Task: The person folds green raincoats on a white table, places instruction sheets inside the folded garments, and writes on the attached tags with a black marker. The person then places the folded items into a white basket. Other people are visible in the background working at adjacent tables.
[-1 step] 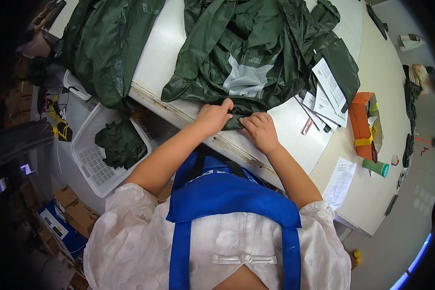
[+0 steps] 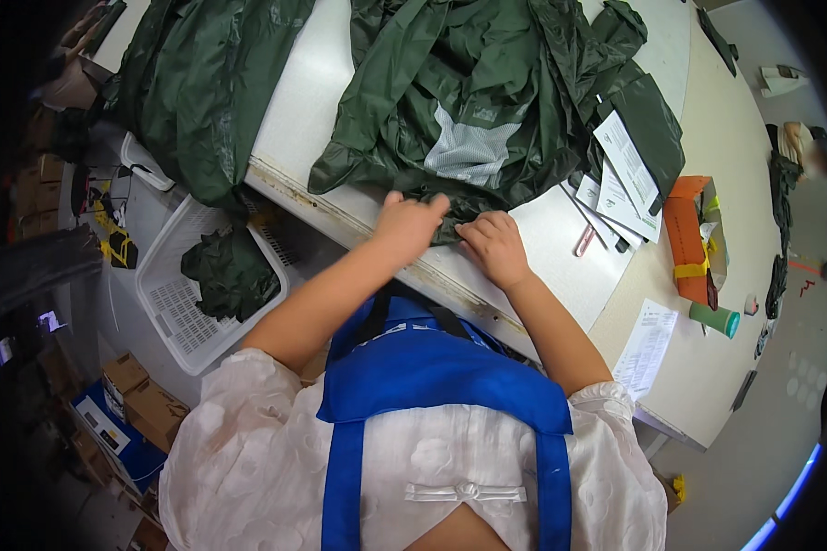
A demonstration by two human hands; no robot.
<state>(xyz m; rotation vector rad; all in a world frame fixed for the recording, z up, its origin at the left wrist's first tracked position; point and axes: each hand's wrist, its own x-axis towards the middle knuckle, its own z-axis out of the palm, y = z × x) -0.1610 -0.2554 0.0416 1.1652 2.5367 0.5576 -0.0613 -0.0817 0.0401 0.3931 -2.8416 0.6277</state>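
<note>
A dark green garment (image 2: 413, 119) of thin, slightly shiny fabric lies rumpled at the table's near edge. A pale mesh-like patch (image 2: 469, 147) shows in its middle. My left hand (image 2: 412, 225) is on the bunched near edge of the garment, fingers curled in against the cloth and a little blurred. Close beside it, my right hand (image 2: 494, 248) pinches the same edge, thumb toward the left hand. The cloth hides the fingertips of both hands in part.
Another dark green garment (image 2: 202, 101) hangs off the table at left, above a white plastic basket (image 2: 170, 321) holding green cloth. At right on the white table (image 2: 560, 275) are paper cards (image 2: 627, 156), a red-and-white tool (image 2: 584, 241), an orange box (image 2: 685, 230) and a green cylinder (image 2: 715, 319).
My left hand has shifted slightly right, its fingers lower and closer to my right hand. The garment's near edge is bunched a little differently. My right hand has hardly moved.
</note>
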